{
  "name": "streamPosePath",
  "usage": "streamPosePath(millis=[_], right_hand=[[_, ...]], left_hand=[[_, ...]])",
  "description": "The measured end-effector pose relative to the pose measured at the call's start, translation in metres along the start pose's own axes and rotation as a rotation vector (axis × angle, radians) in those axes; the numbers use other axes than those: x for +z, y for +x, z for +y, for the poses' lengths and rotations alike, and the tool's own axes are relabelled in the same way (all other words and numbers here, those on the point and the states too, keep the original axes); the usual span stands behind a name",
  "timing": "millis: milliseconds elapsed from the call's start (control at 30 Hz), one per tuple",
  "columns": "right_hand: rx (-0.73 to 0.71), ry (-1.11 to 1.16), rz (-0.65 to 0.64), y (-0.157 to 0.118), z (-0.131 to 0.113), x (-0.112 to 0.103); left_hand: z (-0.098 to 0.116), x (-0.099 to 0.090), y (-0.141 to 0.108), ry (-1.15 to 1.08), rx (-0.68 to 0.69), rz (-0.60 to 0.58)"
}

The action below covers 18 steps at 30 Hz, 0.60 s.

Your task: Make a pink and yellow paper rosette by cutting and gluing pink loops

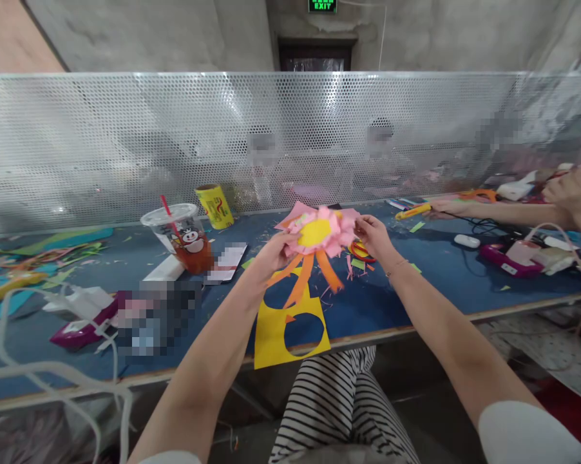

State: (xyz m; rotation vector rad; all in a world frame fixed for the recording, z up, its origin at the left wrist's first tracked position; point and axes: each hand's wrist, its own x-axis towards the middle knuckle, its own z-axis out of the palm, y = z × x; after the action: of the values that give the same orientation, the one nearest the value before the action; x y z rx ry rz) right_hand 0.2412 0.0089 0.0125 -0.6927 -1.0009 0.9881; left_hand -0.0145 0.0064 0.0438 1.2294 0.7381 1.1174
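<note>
Pink paper flower (315, 232) with orange strips (301, 282) above the blue desk (368, 296), both hands, left (279, 250) and right (370, 233), closed on its opposite edges, cut yellow sheet (267, 335) below, drink cup (189, 241) and yellow roll (215, 207) to the left, a neighbouring person's hand (447, 208) holding a yellow tool (413, 212) at right.
</note>
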Motion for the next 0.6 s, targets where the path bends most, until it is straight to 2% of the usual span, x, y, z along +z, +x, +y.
streamPosePath(millis=[67,133,200,300,367,500,533,567,600], right_hand=[[-0.012,-0.051,0.037,0.004,0.006,-0.007],[-0.013,-0.102,0.033,0.007,0.012,-0.012],[0.014,-0.120,0.013,0.007,0.016,-0.016],[0.060,-0.095,-0.007,0.007,0.018,-0.018],[0.077,-0.077,-0.011,0.006,0.017,-0.016],[0.088,-0.057,-0.047,0.003,0.014,-0.008],[0.088,-0.062,-0.061,0.002,0.014,-0.006],[0.087,-0.074,-0.074,0.000,0.014,-0.003],[0.081,-0.091,-0.087,-0.001,0.015,0.000]], left_hand=[[-0.009,-0.010,0.004,0.053,-0.227,-0.087],[-0.018,-0.018,0.008,0.137,-0.413,-0.126],[-0.024,-0.025,0.010,0.205,-0.495,-0.172],[-0.026,-0.029,0.010,0.444,-0.500,-0.176],[-0.023,-0.028,0.009,0.698,-0.387,-0.053],[-0.012,-0.018,0.005,1.152,0.114,0.372],[-0.010,-0.014,0.003,1.216,0.203,0.414],[-0.010,-0.008,0.001,1.243,0.281,0.397],[-0.011,-0.001,0.000,1.227,0.359,0.321]])
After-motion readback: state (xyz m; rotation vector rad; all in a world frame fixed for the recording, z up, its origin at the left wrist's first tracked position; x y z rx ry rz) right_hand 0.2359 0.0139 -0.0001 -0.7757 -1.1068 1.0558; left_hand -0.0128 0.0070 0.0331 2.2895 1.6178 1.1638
